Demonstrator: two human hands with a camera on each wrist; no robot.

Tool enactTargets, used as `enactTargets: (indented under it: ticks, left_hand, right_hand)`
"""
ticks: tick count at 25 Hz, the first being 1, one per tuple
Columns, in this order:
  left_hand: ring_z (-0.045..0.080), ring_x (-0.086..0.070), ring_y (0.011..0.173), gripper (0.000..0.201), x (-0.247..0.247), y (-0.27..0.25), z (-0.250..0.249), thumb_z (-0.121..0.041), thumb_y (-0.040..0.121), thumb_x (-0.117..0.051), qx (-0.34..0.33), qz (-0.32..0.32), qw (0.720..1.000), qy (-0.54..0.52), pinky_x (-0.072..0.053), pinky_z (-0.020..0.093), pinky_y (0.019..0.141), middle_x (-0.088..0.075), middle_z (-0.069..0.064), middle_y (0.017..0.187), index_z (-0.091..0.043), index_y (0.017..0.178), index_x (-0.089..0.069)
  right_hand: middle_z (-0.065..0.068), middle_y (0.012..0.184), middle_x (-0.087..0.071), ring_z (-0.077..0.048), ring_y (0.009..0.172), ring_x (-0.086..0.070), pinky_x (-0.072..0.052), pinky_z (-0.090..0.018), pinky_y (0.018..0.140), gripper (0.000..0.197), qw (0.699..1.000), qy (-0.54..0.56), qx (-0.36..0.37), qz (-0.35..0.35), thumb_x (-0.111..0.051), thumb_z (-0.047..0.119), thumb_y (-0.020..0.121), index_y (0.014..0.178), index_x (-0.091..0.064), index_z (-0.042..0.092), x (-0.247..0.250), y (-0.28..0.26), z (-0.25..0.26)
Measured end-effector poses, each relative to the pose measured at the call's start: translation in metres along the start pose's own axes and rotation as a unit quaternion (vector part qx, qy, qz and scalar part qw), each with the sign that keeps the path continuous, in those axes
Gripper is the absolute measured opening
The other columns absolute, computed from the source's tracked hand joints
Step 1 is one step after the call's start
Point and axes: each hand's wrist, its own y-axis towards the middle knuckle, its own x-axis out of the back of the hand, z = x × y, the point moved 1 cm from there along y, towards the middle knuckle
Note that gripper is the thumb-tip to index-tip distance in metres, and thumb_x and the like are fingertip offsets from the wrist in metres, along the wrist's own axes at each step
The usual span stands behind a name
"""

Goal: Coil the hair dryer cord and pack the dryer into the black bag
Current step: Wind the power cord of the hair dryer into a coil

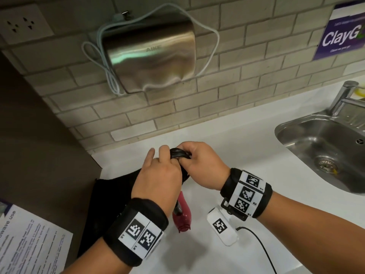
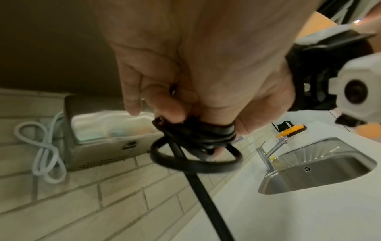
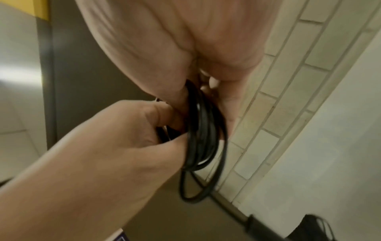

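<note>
Fingers (image 1: 165,153) of both hands pinch the coiled cord (image 1: 180,153); coiling looks nearly done, next likely securing it, then bagging the dryer (image 1: 180,216).

wall (image 1: 246,62): beige brick tile | socket (image 1: 21,23) top left | steel hand dryer (image 1: 150,56) mounted, white cable looped | purple poster (image 1: 341,30) right | white table (image 1: 227,139) | steel sink (image 1: 324,147), tap (image 1: 343,95)
</note>
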Motion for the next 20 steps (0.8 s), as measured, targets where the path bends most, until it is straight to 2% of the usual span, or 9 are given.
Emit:
enactTargets:
  ticks: [2,4,5,7,9,12,14,17,20]
  left_hand:
    - [0.025,-0.067,0.064,0.032,0.005,0.001,-0.002,0.005,0.070,-0.049,-0.007,0.082,0.996,-0.021,-0.059,0.042,0.095,-0.062,0.026,0.118,0.002,0.093,-0.072]
    - [0.017,-0.054,0.067,0.037,0.005,-0.001,-0.005,0.004,0.087,-0.042,0.008,0.164,0.985,-0.046,-0.052,0.030,0.074,-0.043,0.020,0.140,-0.002,0.119,-0.060]
    - [0.014,-0.044,0.062,0.032,0.002,-0.002,-0.007,0.000,0.096,-0.042,0.029,0.187,0.981,-0.049,-0.046,0.029,0.066,-0.036,0.017,0.141,-0.004,0.126,-0.054]
    - [0.010,-0.030,0.054,0.026,-0.006,0.002,-0.009,-0.010,0.103,-0.046,0.062,0.214,0.974,-0.043,-0.040,0.028,0.060,-0.034,0.012,0.136,-0.007,0.129,-0.051]
    - [0.010,-0.030,0.052,0.025,-0.012,0.006,-0.005,-0.020,0.104,-0.051,0.091,0.229,0.968,-0.052,-0.038,0.028,0.058,-0.037,0.008,0.131,-0.010,0.126,-0.055]
    - [0.016,-0.045,0.062,0.032,-0.014,0.011,0.007,-0.031,0.103,-0.051,0.132,0.243,0.958,-0.079,-0.040,0.029,0.062,-0.040,0.006,0.133,-0.010,0.126,-0.059]
    - [0.020,-0.051,0.073,0.035,-0.017,0.013,0.014,-0.034,0.101,-0.052,0.134,0.239,0.956,-0.106,-0.043,0.031,0.066,-0.042,0.006,0.135,-0.010,0.126,-0.061]
    - [0.020,-0.064,0.089,0.035,-0.025,0.011,0.021,-0.035,0.095,-0.058,0.108,0.202,0.942,-0.247,-0.054,0.033,0.081,-0.048,0.000,0.138,-0.014,0.121,-0.066]
    - [0.011,-0.061,0.116,0.026,-0.032,0.007,0.029,-0.036,0.091,-0.067,0.072,0.133,0.907,-0.392,-0.049,0.028,0.102,-0.049,-0.008,0.142,-0.026,0.114,-0.074]
  right_hand:
    - [-0.004,0.093,-0.076,-0.021,0.087,-0.071,-0.060,-0.037,0.080,0.018,0.999,-0.019,0.020,0.015,-0.059,0.006,0.091,0.101,-0.072,0.012,0.004,-0.002,-0.001]
    - [0.000,0.096,-0.075,-0.017,0.089,-0.070,-0.059,-0.033,0.080,0.017,0.997,-0.060,0.021,0.047,-0.060,0.012,0.092,0.106,-0.068,0.016,0.007,-0.004,-0.003]
    - [0.001,0.096,-0.073,-0.016,0.087,-0.069,-0.059,-0.033,0.078,0.014,0.995,-0.085,0.014,0.058,-0.060,0.016,0.094,0.106,-0.065,0.016,0.007,-0.006,-0.003]
    - [0.002,0.088,-0.069,-0.017,0.079,-0.065,-0.055,-0.031,0.071,0.008,0.990,-0.124,0.003,0.061,-0.059,0.023,0.097,0.101,-0.060,0.016,0.005,-0.008,-0.003]
    - [0.001,0.085,-0.069,-0.018,0.077,-0.065,-0.057,-0.035,0.071,0.011,0.990,-0.128,0.002,0.066,-0.057,0.027,0.100,0.099,-0.061,0.017,0.004,-0.010,-0.006]
    - [-0.002,0.101,-0.076,-0.021,0.094,-0.073,-0.060,-0.043,0.089,0.022,0.992,-0.019,-0.001,0.126,-0.062,0.034,0.099,0.113,-0.068,0.018,0.005,-0.009,-0.016]
    - [-0.008,0.107,-0.078,-0.027,0.102,-0.075,-0.059,-0.050,0.096,0.027,0.987,0.033,-0.013,0.154,-0.066,0.031,0.095,0.118,-0.067,0.017,0.005,-0.007,-0.024]
    - [-0.020,0.110,-0.075,-0.039,0.104,-0.074,-0.059,-0.057,0.096,0.030,0.982,0.087,-0.051,0.160,-0.065,0.023,0.088,0.115,-0.065,0.011,0.005,-0.003,-0.035]
    - [-0.021,0.106,-0.074,-0.037,0.098,-0.076,-0.062,-0.057,0.087,0.025,0.988,0.047,-0.073,0.126,-0.057,0.023,0.091,0.111,-0.063,0.010,0.005,0.002,-0.041]
